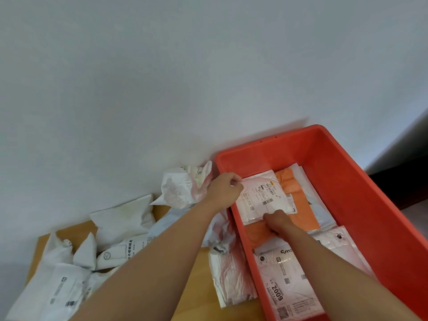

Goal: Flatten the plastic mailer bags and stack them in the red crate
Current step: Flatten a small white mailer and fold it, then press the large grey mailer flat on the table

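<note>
A red crate point(361, 195) sits at the right on a wooden table point(190, 295). Inside it a white mailer bag with a shipping label point(266, 198) lies flat on top of an orange mailer point(301, 200) and other flat white bags. My left hand point(225, 192) pinches the white bag's far left corner at the crate's rim. My right hand point(279, 222) is inside the crate and holds the bag's near edge, fingers curled. Another flat white bag printed "2009" point(291, 281) lies in the crate's near end.
Several crumpled white mailer bags point(115, 242) are piled on the table at the left, and one crumpled bag point(185, 186) leans by the crate's far left corner. Another point(231, 274) lies against the crate's left wall. A pale wall stands behind.
</note>
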{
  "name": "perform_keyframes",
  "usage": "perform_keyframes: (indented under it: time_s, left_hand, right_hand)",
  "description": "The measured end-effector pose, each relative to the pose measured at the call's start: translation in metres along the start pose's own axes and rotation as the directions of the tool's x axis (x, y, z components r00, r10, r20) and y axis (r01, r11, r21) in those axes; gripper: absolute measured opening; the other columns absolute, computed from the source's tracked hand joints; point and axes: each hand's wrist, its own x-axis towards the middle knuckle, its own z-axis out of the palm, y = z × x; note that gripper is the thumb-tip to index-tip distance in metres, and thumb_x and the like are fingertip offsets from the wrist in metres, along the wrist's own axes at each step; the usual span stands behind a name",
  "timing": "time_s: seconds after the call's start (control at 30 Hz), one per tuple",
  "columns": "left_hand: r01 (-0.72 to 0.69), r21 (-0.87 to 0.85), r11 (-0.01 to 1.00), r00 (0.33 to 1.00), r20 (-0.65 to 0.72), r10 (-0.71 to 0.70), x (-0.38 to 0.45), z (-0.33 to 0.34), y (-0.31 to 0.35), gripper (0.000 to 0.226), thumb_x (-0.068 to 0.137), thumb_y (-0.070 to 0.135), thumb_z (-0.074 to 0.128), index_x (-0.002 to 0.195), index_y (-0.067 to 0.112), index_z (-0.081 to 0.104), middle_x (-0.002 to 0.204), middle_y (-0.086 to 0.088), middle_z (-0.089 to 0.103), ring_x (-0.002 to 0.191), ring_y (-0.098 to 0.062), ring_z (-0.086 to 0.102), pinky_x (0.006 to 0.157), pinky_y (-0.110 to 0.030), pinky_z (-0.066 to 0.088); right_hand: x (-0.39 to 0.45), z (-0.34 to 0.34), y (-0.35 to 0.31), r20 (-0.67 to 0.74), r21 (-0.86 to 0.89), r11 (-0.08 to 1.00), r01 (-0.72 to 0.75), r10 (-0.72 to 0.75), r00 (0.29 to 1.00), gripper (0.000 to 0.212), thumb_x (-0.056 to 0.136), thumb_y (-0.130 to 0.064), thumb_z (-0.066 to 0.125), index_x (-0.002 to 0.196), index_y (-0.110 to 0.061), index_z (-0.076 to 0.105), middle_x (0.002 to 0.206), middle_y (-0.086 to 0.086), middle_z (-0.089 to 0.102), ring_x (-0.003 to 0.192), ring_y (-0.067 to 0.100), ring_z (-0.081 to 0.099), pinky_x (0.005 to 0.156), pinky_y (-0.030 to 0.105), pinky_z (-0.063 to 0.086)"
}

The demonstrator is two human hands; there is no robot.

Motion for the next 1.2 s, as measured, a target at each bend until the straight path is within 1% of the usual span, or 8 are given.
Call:
perform_keyframes:
  time_s: [0.17, 0.37, 0.6, 0.7, 0.87, 0.93, 1.03, 1.2]
  left_hand:
    - [-0.030, -0.125, 0.992, 0.999, 0.023, 0.034, -0.006, 0.003, -0.005, 0.020, 0.090, 0.015, 0.059, 0.107, 0.021, 0.066, 0.108, 0.009, 0.058, 0.107, -0.012, 0.059, 0.092, -0.025, 0.045]
    - [-0.260, -0.080, 0.962, 0.898, -0.387, 0.210, -0.051, 0.007, -0.045, 0.025, 0.088, 0.021, 0.047, 0.104, 0.014, 0.064, 0.104, 0.004, 0.057, 0.093, -0.011, 0.056, 0.082, -0.025, 0.047]
    - [-0.108, 0.013, 0.994, 0.894, -0.435, 0.103, -0.107, -0.021, -0.135, 0.041, 0.085, 0.030, 0.037, 0.109, 0.011, 0.064, 0.104, -0.003, 0.061, 0.090, -0.018, 0.059, 0.076, -0.036, 0.053]
    - [0.033, 0.001, 0.999, 0.897, -0.441, -0.029, -0.133, -0.042, -0.176, 0.039, 0.086, 0.027, 0.037, 0.109, 0.010, 0.064, 0.107, -0.005, 0.060, 0.094, -0.021, 0.058, 0.076, -0.037, 0.051]
    - [0.153, -0.049, 0.987, 0.899, -0.408, -0.160, -0.177, -0.065, -0.250, 0.025, 0.093, 0.015, 0.048, 0.114, 0.011, 0.061, 0.113, -0.003, 0.056, 0.096, -0.020, 0.057, 0.082, -0.036, 0.050]
    - [0.175, -0.063, 0.983, 0.910, -0.371, -0.186, -0.184, -0.067, -0.259, 0.025, 0.095, 0.016, 0.048, 0.117, 0.014, 0.059, 0.115, 0.001, 0.055, 0.095, -0.016, 0.057, 0.084, -0.033, 0.049]
    - [0.187, -0.061, 0.980, 0.913, -0.356, -0.197, -0.201, -0.075, -0.284, 0.023, 0.096, 0.021, 0.047, 0.116, 0.018, 0.059, 0.111, 0.007, 0.055, 0.092, -0.011, 0.056, 0.080, -0.025, 0.046]
    - [0.185, -0.100, 0.978, 0.920, -0.333, -0.208, -0.228, -0.092, -0.305, 0.017, 0.097, 0.019, 0.049, 0.109, 0.018, 0.061, 0.099, 0.008, 0.056, 0.082, -0.009, 0.052, 0.075, -0.023, 0.043]
  right_hand:
    - [-0.037, -0.032, -0.038, -0.171, 0.017, 0.979, 0.204, -0.198, 0.965, 0.026, 0.096, -0.021, 0.051, 0.093, 0.000, 0.067, 0.070, 0.014, 0.068, 0.064, 0.030, 0.063, 0.060, 0.033, 0.047]
    - [-0.112, -0.032, -0.106, -0.315, 0.085, 0.814, 0.575, -0.525, 0.791, 0.013, 0.096, -0.010, 0.050, 0.095, -0.010, 0.063, 0.070, 0.007, 0.064, 0.059, 0.019, 0.057, 0.049, 0.023, 0.044]
    - [-0.179, 0.054, -0.153, -0.105, -0.207, 0.453, 0.867, -0.892, 0.440, 0.013, 0.092, -0.013, 0.057, 0.095, -0.015, 0.070, 0.065, -0.001, 0.066, 0.058, 0.017, 0.059, 0.059, 0.033, 0.046]
    - [-0.196, 0.103, -0.160, 0.084, -0.282, 0.348, 0.894, -0.919, 0.385, 0.010, 0.094, -0.014, 0.059, 0.096, -0.014, 0.069, 0.058, -0.001, 0.061, 0.049, 0.012, 0.052, 0.056, 0.032, 0.043]
    - [-0.179, 0.183, -0.131, 0.239, -0.584, 0.272, 0.765, -0.843, 0.482, 0.027, 0.093, -0.023, 0.055, 0.067, -0.017, 0.053, 0.063, -0.004, 0.053, 0.061, 0.015, 0.051, 0.058, 0.037, 0.042]
    - [-0.163, 0.187, -0.106, 0.193, -0.776, 0.239, 0.583, -0.791, 0.581, 0.022, 0.089, -0.033, 0.065, 0.091, -0.011, 0.065, 0.093, 0.009, 0.064, 0.085, 0.028, 0.060, 0.067, 0.039, 0.049]
    - [-0.149, 0.204, -0.075, 0.123, -0.872, 0.252, 0.420, -0.717, 0.686, 0.069, 0.070, -0.042, 0.084, 0.123, -0.008, 0.056, 0.123, 0.024, 0.058, 0.095, 0.041, 0.061, 0.066, 0.046, 0.055]
    - [-0.146, 0.215, -0.079, 0.039, -0.910, 0.261, 0.322, -0.719, 0.694, 0.065, 0.094, -0.047, 0.057, 0.149, -0.023, 0.034, 0.147, 0.011, 0.041, 0.119, 0.033, 0.049, 0.090, 0.045, 0.046]
